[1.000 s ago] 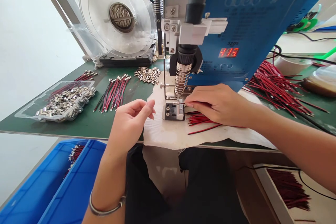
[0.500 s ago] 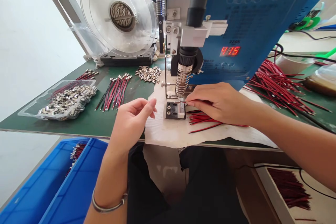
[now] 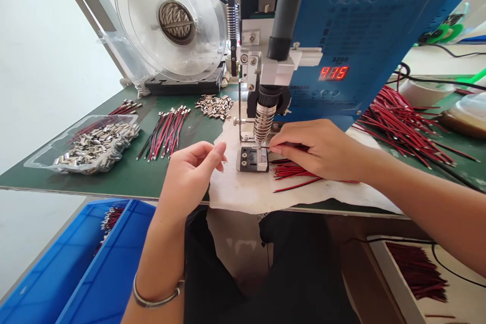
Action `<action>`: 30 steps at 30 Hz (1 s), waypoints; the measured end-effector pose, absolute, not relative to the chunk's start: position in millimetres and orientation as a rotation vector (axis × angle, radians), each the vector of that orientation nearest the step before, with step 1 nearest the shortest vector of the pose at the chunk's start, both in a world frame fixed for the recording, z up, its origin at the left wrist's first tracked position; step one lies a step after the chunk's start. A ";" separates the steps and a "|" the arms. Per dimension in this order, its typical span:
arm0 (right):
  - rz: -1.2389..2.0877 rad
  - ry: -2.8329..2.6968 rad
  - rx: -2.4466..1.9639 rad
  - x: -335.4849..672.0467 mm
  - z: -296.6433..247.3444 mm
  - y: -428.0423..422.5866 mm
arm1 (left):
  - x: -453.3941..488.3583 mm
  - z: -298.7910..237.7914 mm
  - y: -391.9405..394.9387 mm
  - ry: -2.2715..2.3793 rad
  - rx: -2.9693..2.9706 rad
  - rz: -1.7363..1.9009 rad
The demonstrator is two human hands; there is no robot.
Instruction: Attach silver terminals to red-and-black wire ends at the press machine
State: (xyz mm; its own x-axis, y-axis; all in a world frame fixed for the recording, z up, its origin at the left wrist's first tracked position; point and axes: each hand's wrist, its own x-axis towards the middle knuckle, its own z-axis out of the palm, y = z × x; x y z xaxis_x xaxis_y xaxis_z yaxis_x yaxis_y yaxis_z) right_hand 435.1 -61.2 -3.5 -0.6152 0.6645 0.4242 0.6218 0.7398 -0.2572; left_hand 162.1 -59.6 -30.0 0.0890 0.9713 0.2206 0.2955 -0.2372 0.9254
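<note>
My right hand (image 3: 317, 149) pinches a thin red and black wire (image 3: 266, 147), its tip lying on the small black fixture (image 3: 252, 159) under the machine's spring-wrapped head (image 3: 264, 120). The head sits low, close to the fixture. My left hand (image 3: 192, 174) hovers just left of the fixture over the white cloth (image 3: 243, 192), fingers curled with thumb and forefinger together; whether anything is in them I cannot make out. More red and black wires (image 3: 292, 172) lie under my right hand.
A blue machine (image 3: 353, 35) with red digit displays stands behind. A clear reel (image 3: 170, 20) is at the back left. Metal sleeves fill a clear tray (image 3: 93, 142); finished wires (image 3: 165, 131) and loose sleeves (image 3: 214, 106) lie nearby. A wire heap (image 3: 402, 124) is right, blue bins (image 3: 76, 273) below left.
The machine's head has come down towards the fixture. The top counter went from 1089 to 1090. Both hands have stayed almost still.
</note>
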 end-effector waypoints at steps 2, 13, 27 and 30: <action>0.129 -2.435 -0.992 434.7 -3.7 -61.4 | 161.8 -29.7 -60.0 1.276 1.632 1.179; 0.141 -2.434 -0.987 434.4 -4.4 -61.3 | 161.5 -31.3 -60.7 1.271 1.625 1.181; 0.119 -2.445 -0.990 435.3 -5.1 -62.0 | 160.9 -29.7 -61.2 1.288 1.649 1.179; 0.080 -2.433 -0.970 435.3 -6.6 -62.3 | 160.9 -30.4 -60.1 1.298 1.663 1.168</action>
State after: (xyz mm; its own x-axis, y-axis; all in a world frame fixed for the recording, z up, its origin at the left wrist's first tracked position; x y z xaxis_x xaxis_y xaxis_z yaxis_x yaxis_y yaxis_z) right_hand 435.3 -62.3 -6.6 -0.6114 0.6568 0.4413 0.6265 0.7425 -0.2370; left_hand 160.9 -60.1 -30.4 0.0851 0.9709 0.2238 0.3253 -0.2394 0.9148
